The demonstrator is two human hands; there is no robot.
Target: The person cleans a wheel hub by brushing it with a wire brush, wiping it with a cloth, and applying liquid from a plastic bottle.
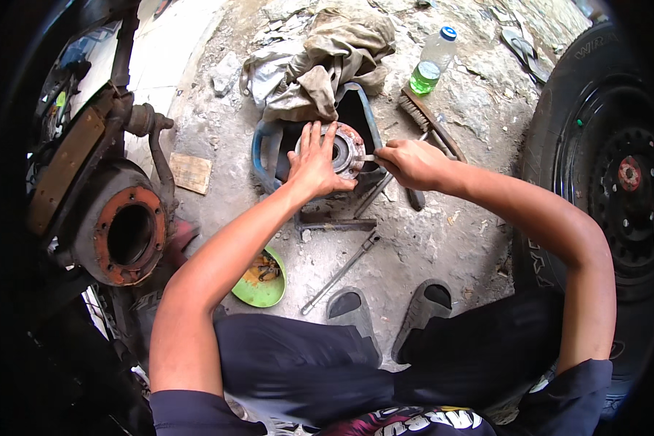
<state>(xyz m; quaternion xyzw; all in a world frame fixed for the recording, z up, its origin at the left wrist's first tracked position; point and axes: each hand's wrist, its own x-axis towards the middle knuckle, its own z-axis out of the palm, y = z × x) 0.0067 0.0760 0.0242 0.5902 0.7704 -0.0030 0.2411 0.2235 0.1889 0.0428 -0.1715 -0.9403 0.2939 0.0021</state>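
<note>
A round, rust-patched metal hub (pixel 351 143) sits in the cut-open blue plastic container (pixel 256 152). My left hand (pixel 315 161) grips it from the left, fingers splayed over its face and thumb along the lower edge. My right hand (pixel 408 163) is closed on a small flat metal tool (pixel 368 158), whose tip meets the hub's right side. Crumpled dirty rags (pixel 320 62) lie over the container's back edge. A wooden-handled wire brush (pixel 421 112) and metal bars lie just right of the container.
A rusty axle housing (pixel 131 236) stands left, a large tyre (pixel 552 123) right. A green bowl (pixel 258 291), wrench bar (pixel 338 275) and metal bracket (pixel 334 225) lie near my feet. A bottle (pixel 429 62), sandals (pixel 523 54) and wooden square (pixel 190 172) are also around.
</note>
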